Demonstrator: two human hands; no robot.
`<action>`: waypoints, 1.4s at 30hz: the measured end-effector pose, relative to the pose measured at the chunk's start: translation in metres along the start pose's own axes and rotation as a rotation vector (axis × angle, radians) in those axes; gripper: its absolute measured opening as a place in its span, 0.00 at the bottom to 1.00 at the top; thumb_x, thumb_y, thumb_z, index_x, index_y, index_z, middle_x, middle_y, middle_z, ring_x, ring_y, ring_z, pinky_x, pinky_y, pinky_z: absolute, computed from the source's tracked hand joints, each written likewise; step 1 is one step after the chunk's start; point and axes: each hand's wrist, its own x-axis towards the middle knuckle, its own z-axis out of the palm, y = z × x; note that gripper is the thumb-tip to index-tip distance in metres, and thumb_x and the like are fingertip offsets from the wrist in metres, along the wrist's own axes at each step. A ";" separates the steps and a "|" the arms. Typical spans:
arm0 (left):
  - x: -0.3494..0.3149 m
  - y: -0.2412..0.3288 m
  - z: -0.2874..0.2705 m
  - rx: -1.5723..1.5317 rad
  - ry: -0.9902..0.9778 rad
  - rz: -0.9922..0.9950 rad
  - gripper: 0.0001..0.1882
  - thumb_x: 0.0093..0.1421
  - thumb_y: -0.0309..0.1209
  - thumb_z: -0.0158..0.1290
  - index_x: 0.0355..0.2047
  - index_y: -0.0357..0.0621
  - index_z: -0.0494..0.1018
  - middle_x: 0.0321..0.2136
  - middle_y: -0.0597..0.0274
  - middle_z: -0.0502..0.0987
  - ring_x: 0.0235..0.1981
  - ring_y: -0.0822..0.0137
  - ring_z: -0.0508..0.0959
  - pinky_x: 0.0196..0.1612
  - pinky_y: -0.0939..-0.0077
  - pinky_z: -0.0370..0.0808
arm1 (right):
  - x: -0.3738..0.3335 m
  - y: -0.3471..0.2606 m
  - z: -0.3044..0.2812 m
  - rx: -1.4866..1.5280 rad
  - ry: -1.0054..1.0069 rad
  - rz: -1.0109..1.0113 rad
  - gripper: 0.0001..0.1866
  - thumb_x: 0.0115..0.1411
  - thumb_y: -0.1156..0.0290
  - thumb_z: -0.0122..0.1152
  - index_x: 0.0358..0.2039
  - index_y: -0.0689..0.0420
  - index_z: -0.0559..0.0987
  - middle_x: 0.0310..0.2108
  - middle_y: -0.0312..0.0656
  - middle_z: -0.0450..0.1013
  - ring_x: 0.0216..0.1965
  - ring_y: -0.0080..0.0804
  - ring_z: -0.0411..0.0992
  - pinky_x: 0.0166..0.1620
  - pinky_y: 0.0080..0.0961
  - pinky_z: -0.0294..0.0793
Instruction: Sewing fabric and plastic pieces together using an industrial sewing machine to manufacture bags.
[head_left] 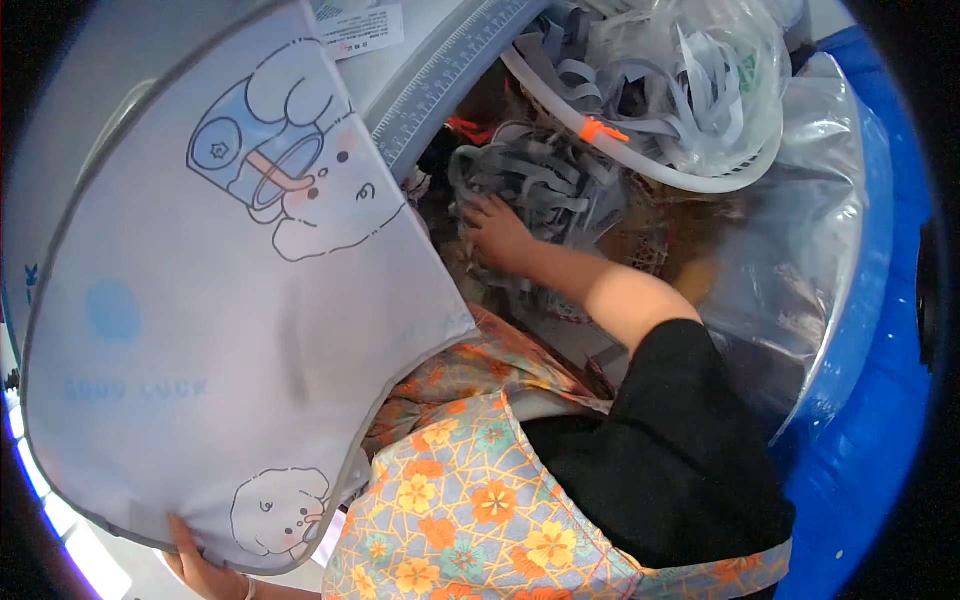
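A large pale fabric panel (pixel 230 320) with cartoon dogs and grey-bound edges spreads over the left side of the head view. My left hand (pixel 197 568) pinches its lower edge, with some fingers hidden beneath the cloth. Down past the table edge, my right hand (pixel 497 236) is on a tangled bundle of grey fabric strips (pixel 540 185), its fingers bent around part of it. How much of the bundle it grips is partly hidden.
The grey table edge (pixel 430 95) carries a ruler scale. A white hoop (pixel 640 163) with an orange tie (pixel 600 131) rings a clear bag of pale strips (pixel 705 90). Clear plastic sheeting (pixel 790 230) and a blue surface (pixel 870 450) lie at the right. A printed paper slip (pixel 370 28) rests on the table.
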 end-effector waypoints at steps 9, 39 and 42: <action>0.062 -0.004 -0.087 -0.139 -0.091 0.008 0.29 0.65 0.42 0.58 0.55 0.27 0.68 0.51 0.45 0.74 0.46 0.55 0.79 0.47 0.61 0.80 | -0.048 -0.126 -0.170 1.149 0.491 0.026 0.19 0.65 0.68 0.58 0.55 0.59 0.76 0.45 0.52 0.78 0.43 0.50 0.77 0.48 0.36 0.76; 0.117 -0.067 0.135 0.550 -0.158 1.008 0.21 0.60 0.37 0.58 0.52 0.42 0.75 0.54 0.51 0.74 0.60 0.52 0.71 0.63 0.50 0.64 | 0.097 -0.295 -0.249 0.817 0.023 -0.606 0.20 0.58 0.85 0.50 0.51 0.64 0.78 0.41 0.53 0.77 0.41 0.48 0.77 0.44 0.33 0.76; 0.125 -0.070 0.136 0.509 -0.251 1.034 0.17 0.59 0.35 0.59 0.47 0.41 0.78 0.53 0.51 0.76 0.57 0.52 0.73 0.62 0.57 0.67 | 0.122 -0.305 -0.259 0.611 0.058 -0.550 0.19 0.57 0.85 0.50 0.49 0.63 0.79 0.42 0.52 0.77 0.41 0.51 0.76 0.45 0.35 0.75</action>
